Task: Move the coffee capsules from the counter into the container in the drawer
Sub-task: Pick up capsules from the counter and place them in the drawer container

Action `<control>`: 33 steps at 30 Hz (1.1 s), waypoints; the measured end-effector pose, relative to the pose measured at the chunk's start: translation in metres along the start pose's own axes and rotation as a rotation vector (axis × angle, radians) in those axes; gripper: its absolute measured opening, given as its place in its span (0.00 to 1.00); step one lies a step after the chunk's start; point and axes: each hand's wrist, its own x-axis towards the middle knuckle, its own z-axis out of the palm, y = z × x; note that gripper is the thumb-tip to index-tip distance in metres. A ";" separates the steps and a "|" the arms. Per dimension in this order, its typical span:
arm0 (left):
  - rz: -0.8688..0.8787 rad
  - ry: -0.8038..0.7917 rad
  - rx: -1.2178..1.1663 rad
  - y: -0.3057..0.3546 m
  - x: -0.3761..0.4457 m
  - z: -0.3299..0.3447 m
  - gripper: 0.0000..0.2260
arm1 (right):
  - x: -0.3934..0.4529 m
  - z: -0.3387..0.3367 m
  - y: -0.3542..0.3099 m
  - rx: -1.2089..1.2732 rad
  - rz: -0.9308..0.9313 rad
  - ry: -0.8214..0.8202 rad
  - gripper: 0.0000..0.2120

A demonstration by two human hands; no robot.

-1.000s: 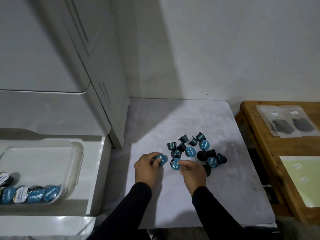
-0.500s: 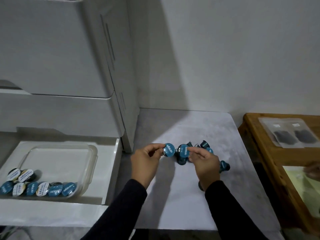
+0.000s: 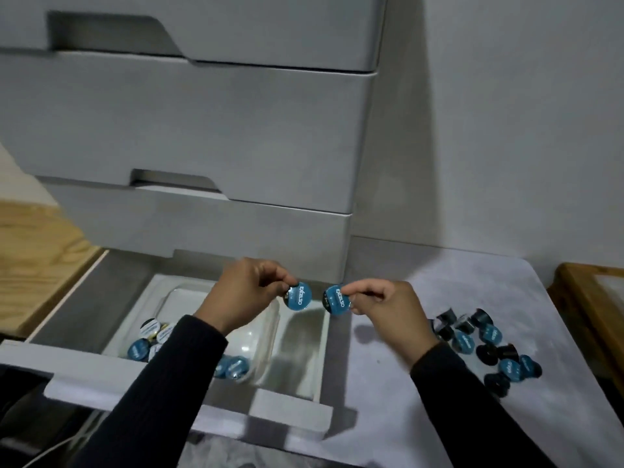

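Observation:
My left hand [image 3: 246, 292] pinches a blue-lidded coffee capsule [image 3: 299, 296] above the right end of the clear plastic container [image 3: 270, 329]. My right hand [image 3: 385, 307] pinches a second blue-lidded capsule [image 3: 336, 299] over the open white drawer's right wall [image 3: 324, 352]. Several capsules [image 3: 148, 339] lie in the container, partly hidden by my left sleeve. A pile of several dark and blue capsules [image 3: 479, 349] sits on the grey counter [image 3: 388, 400] to the right of my right arm.
Closed white drawers [image 3: 202, 130] stack above the open one. The drawer's front panel [image 3: 189, 400] runs under my left forearm. A wooden surface [image 3: 33, 251] lies at far left and a wooden table edge [image 3: 587, 298] at far right.
Both hands lifted a capsule each from the counter pile and carried them left to the open drawer. The view swung left, bringing the drawer and container toward the middle.

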 end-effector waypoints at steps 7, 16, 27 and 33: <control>-0.009 -0.288 0.265 -0.094 0.020 -0.087 0.13 | 0.037 0.116 -0.011 -0.212 0.040 -0.277 0.13; -0.029 -0.532 0.303 -0.187 0.043 -0.110 0.10 | 0.080 0.220 0.023 -0.442 0.223 -0.329 0.16; 0.012 -0.631 0.268 -0.225 0.046 -0.092 0.11 | 0.085 0.242 0.044 -0.545 0.335 -0.352 0.09; 0.037 -0.688 0.281 -0.232 0.049 -0.093 0.06 | 0.087 0.249 0.046 -0.503 0.400 -0.353 0.08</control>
